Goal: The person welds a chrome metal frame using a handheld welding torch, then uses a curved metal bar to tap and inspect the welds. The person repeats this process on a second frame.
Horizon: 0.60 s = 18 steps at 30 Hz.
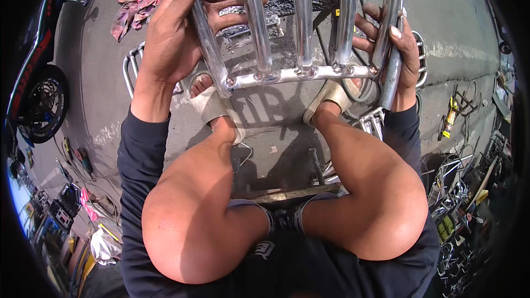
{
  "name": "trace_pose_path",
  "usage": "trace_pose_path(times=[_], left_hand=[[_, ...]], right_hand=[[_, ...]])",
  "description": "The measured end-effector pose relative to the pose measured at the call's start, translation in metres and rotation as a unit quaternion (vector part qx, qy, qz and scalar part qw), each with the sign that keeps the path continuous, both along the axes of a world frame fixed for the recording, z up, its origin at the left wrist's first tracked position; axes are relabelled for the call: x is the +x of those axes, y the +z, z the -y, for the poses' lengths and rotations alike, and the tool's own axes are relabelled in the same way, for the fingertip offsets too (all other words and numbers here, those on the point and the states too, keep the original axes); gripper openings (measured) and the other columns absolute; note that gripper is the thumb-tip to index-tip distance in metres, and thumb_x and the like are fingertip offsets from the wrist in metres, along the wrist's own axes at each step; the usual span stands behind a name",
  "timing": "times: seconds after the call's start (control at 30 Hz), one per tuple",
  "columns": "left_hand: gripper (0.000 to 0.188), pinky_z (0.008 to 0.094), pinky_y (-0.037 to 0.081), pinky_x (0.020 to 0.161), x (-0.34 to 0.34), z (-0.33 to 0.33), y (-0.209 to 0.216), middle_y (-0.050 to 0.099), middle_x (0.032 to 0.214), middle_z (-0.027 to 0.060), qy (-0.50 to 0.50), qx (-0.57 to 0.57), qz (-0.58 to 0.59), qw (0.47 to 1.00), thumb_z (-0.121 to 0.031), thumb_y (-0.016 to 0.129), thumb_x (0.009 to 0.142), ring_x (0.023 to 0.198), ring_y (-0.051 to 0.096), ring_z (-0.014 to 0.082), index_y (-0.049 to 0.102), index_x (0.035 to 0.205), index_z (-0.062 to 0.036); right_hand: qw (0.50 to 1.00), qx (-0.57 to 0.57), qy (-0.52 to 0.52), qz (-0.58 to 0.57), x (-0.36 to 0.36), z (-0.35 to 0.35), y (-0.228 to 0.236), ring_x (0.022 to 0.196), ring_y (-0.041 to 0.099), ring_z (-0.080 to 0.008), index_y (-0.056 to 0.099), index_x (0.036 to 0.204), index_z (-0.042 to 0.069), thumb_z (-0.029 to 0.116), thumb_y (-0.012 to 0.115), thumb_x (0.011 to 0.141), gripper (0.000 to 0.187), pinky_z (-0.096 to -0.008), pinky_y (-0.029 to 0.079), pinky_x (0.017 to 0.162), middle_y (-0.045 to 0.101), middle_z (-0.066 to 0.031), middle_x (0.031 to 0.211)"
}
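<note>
A shiny metal tube rack, several parallel bars welded to a flat crosspiece, is held up in front of me above my feet. Its far end runs out of the picture. My left hand grips the left outer bar, thumb on the near side and fingers behind it. On the opposite side my right hand is closed around the right outer bar, its fingertips showing inside the frame. A duller tube runs beside that bar under my right palm; whether it is joined to the rack I cannot tell.
Beyond the rack lies a rough, spattered metal piece on the concrete. Other tube racks lie near my feet. A stained cloth is at far left, a motorcycle wheel at left. Metal scraps pile up at right, with a yellow packet.
</note>
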State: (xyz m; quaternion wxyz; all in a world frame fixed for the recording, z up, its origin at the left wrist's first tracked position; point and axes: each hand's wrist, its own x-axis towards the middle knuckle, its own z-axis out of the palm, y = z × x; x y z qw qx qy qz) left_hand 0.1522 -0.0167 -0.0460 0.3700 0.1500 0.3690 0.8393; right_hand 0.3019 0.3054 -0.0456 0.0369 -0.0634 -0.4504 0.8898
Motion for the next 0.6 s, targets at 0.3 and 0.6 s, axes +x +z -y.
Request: trace_pose_path(times=[0.3, 0.6], left_hand=[[0.044, 0.0457, 0.059, 0.097, 0.012, 0.050, 0.020, 0.064, 0.128, 0.0316, 0.229, -0.194, -0.087, 0.950, -0.033, 0.038, 0.113, 0.113, 0.069, 0.0378, 0.057, 0.130, 0.0026], [0.043, 0.0326, 0.062, 0.077, 0.010, 0.063, -0.001, 0.072, 0.110, 0.0261, 0.356, -0.222, -0.066, 0.905, -0.028, 0.048, 0.109, 0.092, 0.074, 0.0275, 0.053, 0.130, 0.0087]], right_hand=[[0.970, 0.239, 0.007, -0.038, -0.005, 0.036, -0.022, 0.139, 0.051, -0.0392, 0.041, 0.133, 0.006, 0.005, 0.053, 0.105, 0.031, -0.0523, 0.051, 0.109, 0.048, -0.0304, 0.149], [0.928, 0.343, 0.057, 0.130, 0.048, 0.028, -0.039, 0.057, 0.046, -0.0062, 0.056, 0.113, 0.003, 0.007, 0.062, 0.099, 0.016, -0.0219, 0.035, 0.050, 0.059, -0.0026, 0.079]])
